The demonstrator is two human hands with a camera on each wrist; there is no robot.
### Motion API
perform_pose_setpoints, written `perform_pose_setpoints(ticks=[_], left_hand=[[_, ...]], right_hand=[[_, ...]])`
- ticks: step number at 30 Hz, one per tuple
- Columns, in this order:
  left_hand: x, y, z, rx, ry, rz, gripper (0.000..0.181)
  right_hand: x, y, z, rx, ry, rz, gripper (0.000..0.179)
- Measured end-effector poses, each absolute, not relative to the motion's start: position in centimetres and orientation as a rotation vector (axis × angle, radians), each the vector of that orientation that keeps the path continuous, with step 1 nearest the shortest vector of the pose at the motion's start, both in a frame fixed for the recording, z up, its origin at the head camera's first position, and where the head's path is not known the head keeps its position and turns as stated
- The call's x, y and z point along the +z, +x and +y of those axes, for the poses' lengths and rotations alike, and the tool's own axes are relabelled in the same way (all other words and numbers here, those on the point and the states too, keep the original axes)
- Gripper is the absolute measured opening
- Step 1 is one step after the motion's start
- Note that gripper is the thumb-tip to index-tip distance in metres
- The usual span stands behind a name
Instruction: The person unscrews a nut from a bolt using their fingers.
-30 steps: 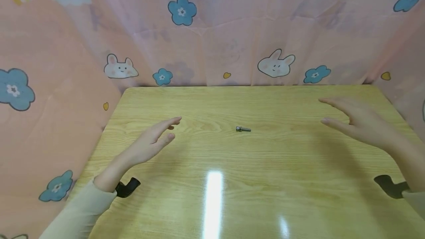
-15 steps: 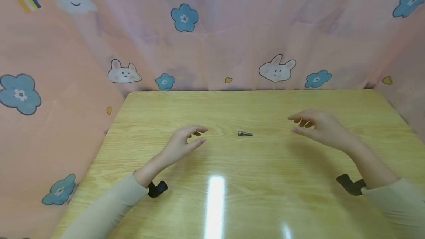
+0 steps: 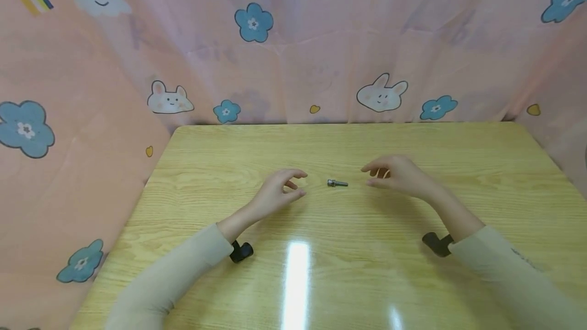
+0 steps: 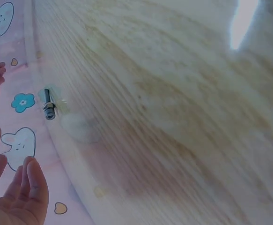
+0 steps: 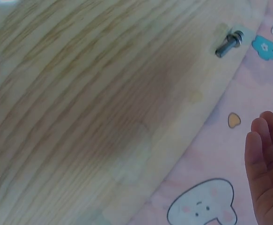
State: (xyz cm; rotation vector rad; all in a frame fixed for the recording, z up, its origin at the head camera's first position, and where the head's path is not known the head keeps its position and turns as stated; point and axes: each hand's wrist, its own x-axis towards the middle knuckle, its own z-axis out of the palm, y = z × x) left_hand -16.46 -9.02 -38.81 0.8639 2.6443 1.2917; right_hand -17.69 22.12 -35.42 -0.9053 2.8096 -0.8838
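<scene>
A small metal bolt [image 3: 338, 183] lies on its side on the wooden table, its head to the left and its shank to the right. In the left wrist view a ring shows round the bolt [image 4: 48, 104] close to its head. My left hand [image 3: 277, 191] hovers left of the bolt, thumb and fingers apart and bent a little, holding nothing. On the other side my right hand [image 3: 395, 176] hovers just beyond the shank end, also with a gap between thumb and fingers. Both hands are apart from the bolt [image 5: 229, 43].
The pale wooden table [image 3: 348, 269] has a bright light reflection near its front. A pink printed curtain [image 3: 312, 65] stands along its back edge and sides. Black wrist cameras [image 3: 241, 251] sit below both wrists.
Both hands have moved inward toward the bolt from either side, and their fingers have bent more. The bolt stays where it was on the table; the head view shifted slightly.
</scene>
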Motion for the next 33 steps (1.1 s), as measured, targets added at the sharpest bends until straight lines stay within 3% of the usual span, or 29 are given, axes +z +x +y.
perform_pose_setpoints(ticks=[7,33], left_hand=[[-39.8,-17.9,-7.3,1.235,0.818,2.63,0.028],[-41.3,-20.7,-3.1,1.11,0.763,2.639,0.026]], right_hand=[[-36.9,-19.3,19.9,-0.875,-0.906,2.751,0.024],[-39.9,-21.8,16.3,-0.878,-0.809,2.664,0.021]])
